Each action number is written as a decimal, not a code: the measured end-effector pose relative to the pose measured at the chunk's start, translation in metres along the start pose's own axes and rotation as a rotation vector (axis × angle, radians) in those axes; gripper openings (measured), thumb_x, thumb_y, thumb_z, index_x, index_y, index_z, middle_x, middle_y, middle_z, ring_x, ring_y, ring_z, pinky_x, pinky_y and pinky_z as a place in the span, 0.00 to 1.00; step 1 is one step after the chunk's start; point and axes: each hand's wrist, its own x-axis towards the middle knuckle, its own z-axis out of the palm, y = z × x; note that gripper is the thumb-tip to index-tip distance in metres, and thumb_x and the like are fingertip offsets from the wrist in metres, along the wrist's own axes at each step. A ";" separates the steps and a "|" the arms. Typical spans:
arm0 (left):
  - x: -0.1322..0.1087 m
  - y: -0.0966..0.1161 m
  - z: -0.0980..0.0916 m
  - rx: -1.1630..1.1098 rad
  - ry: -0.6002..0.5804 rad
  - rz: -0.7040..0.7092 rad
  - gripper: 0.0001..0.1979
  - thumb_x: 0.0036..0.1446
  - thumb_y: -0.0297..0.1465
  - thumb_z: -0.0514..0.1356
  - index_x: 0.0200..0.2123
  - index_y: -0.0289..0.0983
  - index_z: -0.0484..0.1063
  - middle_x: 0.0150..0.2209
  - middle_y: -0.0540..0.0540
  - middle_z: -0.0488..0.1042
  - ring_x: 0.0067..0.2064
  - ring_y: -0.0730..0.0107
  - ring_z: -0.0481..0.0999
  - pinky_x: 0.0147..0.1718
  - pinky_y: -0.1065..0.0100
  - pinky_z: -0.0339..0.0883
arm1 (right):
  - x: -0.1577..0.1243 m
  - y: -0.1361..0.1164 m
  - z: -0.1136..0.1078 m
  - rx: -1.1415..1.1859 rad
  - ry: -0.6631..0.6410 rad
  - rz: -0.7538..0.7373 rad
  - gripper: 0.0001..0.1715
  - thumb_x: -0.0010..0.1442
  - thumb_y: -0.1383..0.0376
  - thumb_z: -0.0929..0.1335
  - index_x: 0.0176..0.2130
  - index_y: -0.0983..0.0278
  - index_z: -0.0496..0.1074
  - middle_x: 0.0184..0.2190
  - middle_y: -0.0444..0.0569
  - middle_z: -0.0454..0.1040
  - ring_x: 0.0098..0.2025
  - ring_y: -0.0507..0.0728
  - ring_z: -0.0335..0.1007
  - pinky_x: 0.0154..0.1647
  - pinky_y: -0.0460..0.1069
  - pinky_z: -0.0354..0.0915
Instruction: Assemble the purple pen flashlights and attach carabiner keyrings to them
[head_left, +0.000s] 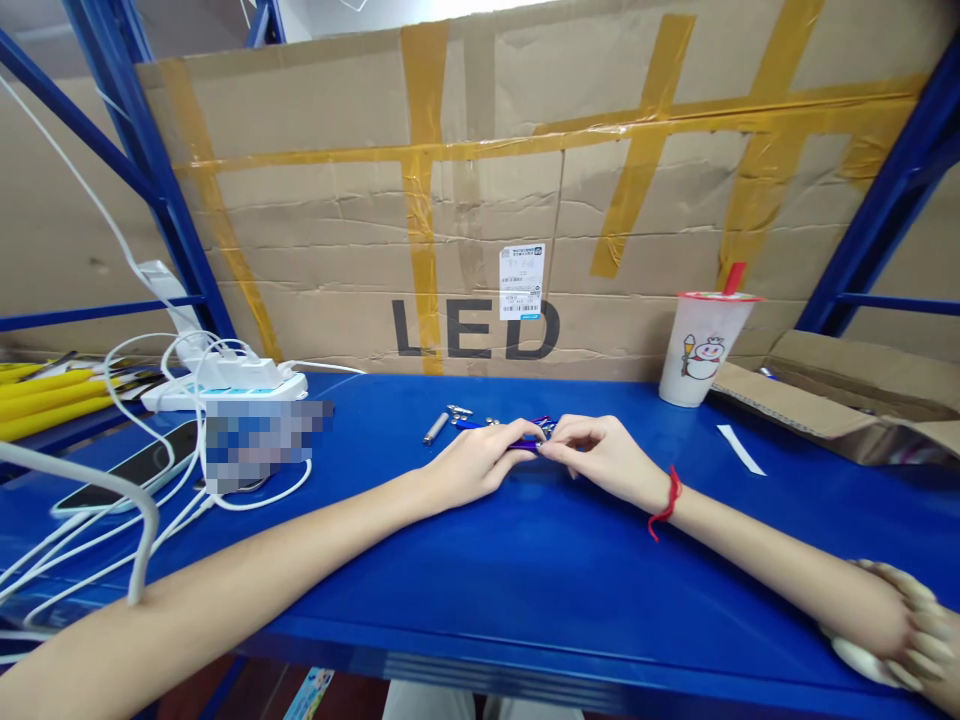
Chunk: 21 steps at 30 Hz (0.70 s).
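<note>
Over the middle of the blue table, my left hand (469,465) is closed around a slim blue pen-like tube (523,444), lying about level. My right hand (600,455) meets it from the right, its fingertips pinched at the tube's right end. Whether a small part sits between those fingertips is hidden. Just beyond my hands lie a grey cylinder (435,429), small silvery metal pieces (460,410) and another slim blue piece (466,425). More blue and shiny bits (541,424) show behind my fingers, partly covered.
A white power strip (225,388) with tangled white cables and a phone (135,468) occupy the left. At right stand a lidded cup (701,350) with a red straw, a white strip (741,450) and an open cardboard box (825,400). A large carton (337,250) walls the back.
</note>
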 end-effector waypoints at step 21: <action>0.001 0.001 0.003 0.053 0.069 -0.061 0.09 0.62 0.29 0.47 0.43 0.36 0.64 0.42 0.43 0.73 0.43 0.64 0.74 0.42 0.66 0.66 | 0.000 -0.003 -0.007 -0.284 0.231 -0.334 0.09 0.52 0.60 0.70 0.27 0.63 0.77 0.27 0.47 0.72 0.25 0.50 0.66 0.22 0.45 0.60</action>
